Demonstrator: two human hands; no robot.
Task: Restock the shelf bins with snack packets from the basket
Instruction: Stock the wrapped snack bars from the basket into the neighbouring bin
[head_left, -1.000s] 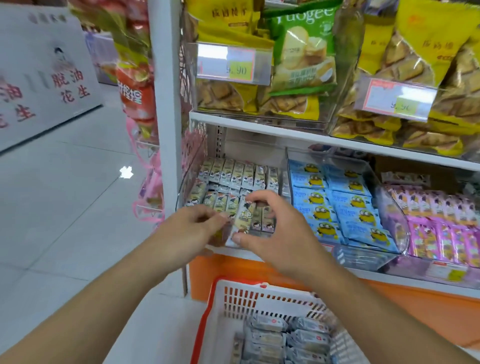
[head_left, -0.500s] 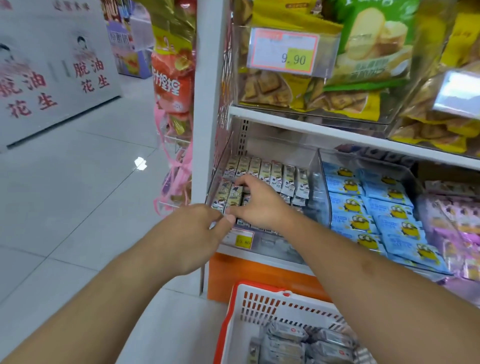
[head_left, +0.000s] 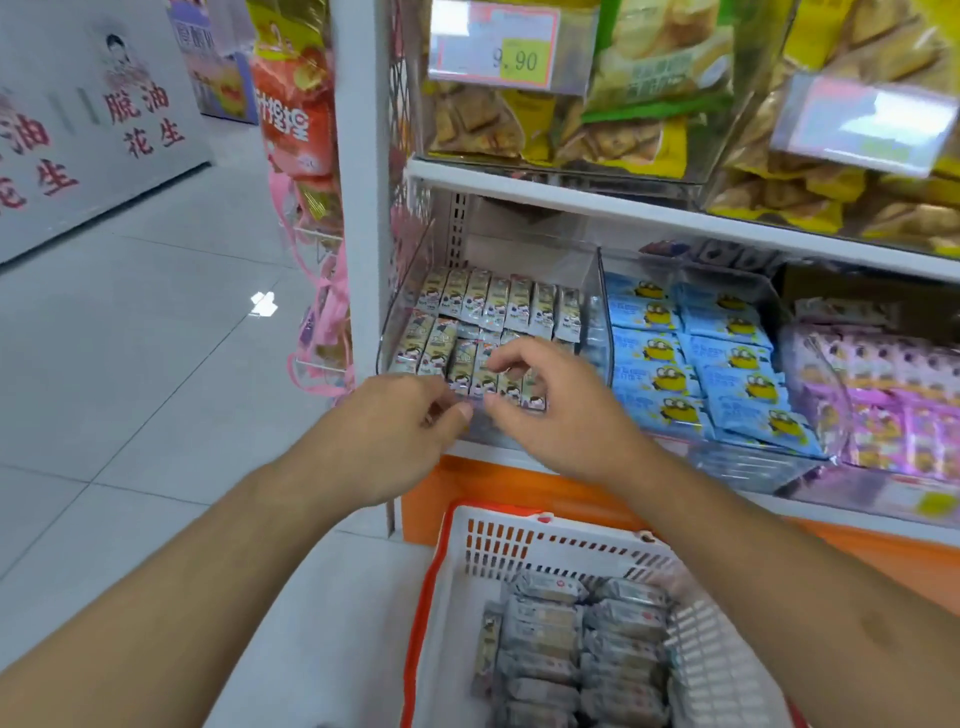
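Your clear plastic shelf bin has see-through walls and sits at 12 o'clock from the basket. It's packed with slim, glossy snack packets standing in tidy rows. Your left hand hovers at the bin's front edge with fingers curled, though whether it pinches a packet is hard to make out. Your right hand has curled fingers on the front-row packets; its grip is blurry too. The white slotted basket with its orange rim holds more grey wrapped packets, cut off at the bottom edge.
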